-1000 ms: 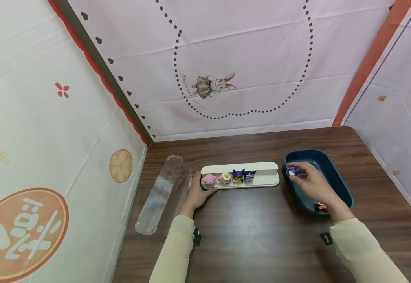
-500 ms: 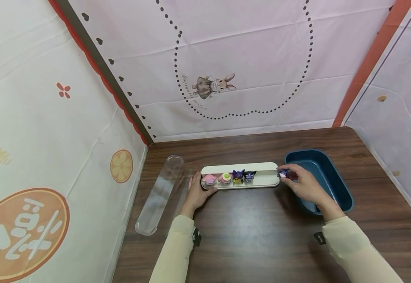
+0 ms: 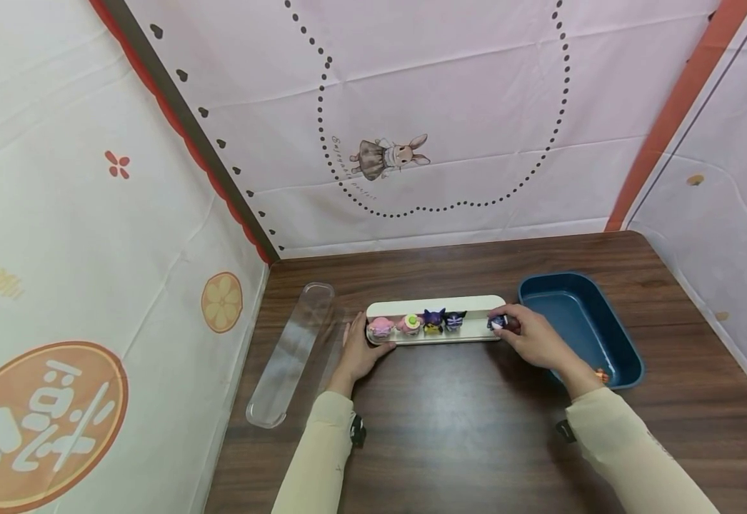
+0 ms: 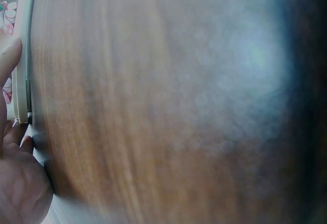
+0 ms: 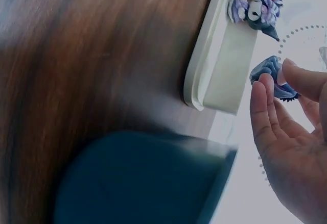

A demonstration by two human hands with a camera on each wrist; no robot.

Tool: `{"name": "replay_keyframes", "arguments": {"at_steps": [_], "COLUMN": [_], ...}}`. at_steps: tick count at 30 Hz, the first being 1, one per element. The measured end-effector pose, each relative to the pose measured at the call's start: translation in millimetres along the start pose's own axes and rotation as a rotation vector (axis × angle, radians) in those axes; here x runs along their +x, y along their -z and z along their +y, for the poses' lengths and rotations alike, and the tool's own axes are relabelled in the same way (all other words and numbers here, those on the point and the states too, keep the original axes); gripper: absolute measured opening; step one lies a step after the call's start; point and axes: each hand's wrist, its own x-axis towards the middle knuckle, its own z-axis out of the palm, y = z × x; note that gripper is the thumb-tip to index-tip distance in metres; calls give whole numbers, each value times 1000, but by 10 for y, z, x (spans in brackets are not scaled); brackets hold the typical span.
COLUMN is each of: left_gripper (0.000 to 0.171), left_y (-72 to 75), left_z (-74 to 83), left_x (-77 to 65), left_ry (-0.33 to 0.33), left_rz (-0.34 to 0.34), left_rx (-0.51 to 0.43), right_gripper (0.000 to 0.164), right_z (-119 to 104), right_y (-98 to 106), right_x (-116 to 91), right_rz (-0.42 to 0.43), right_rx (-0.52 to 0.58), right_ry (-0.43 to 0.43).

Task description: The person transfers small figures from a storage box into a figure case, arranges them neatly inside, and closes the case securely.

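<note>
A long cream display box (image 3: 483, 327) lies on the table with a row of small figurines in it: two pink ones (image 3: 381, 327) at the left end, then a dark-eared one with yellow (image 3: 433, 321), then a purple one (image 3: 453, 321). My left hand (image 3: 358, 355) grips the box's left end, thumb along the front edge. Over the box's right end, my right hand (image 3: 534, 339) pinches a dark blue figurine (image 3: 497, 323). In the right wrist view this figurine (image 5: 266, 70) sits between thumb and fingertips, above the bare end of the box.
To the right stands a dark blue basin (image 3: 563, 307), with a small orange item (image 3: 601, 375) at its near end, partly behind the right wrist. A clear plastic cover (image 3: 290, 353) lies slantwise left of the left hand. Printed cloth walls (image 3: 450, 93) border the table at back and sides.
My right hand has carried the dark blue figurine leftward, from over the basin to above the box's right end. The left hand stays at the box's left end.
</note>
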Motion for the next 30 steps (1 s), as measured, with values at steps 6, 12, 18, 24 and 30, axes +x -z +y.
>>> {"name": "replay_keyframes", "arguments": {"at_steps": [6, 12, 18, 24, 30], "left_gripper": [102, 103, 102, 102, 103], "left_y": [3, 2, -3, 0, -6], "left_z": [-3, -7, -15, -9, -17], "left_x": [-3, 1, 5, 0, 8], "left_ry": [3, 11, 7, 0, -3], "left_rz": [-2, -12, -10, -1, 5], "left_rx": [3, 10, 14, 9, 6], "right_gripper": [30, 20, 20, 29, 25], "right_z": [22, -8, 2, 2, 0], "right_y": [-150, -264, -358, -438, -527], "right_x": [65, 124, 183, 202, 204], "right_rz": [2, 22, 54, 86, 116], "right_rx": [-9, -27, -111, -148, -193], "right_ry": [-2, 30, 49, -5, -1]}}
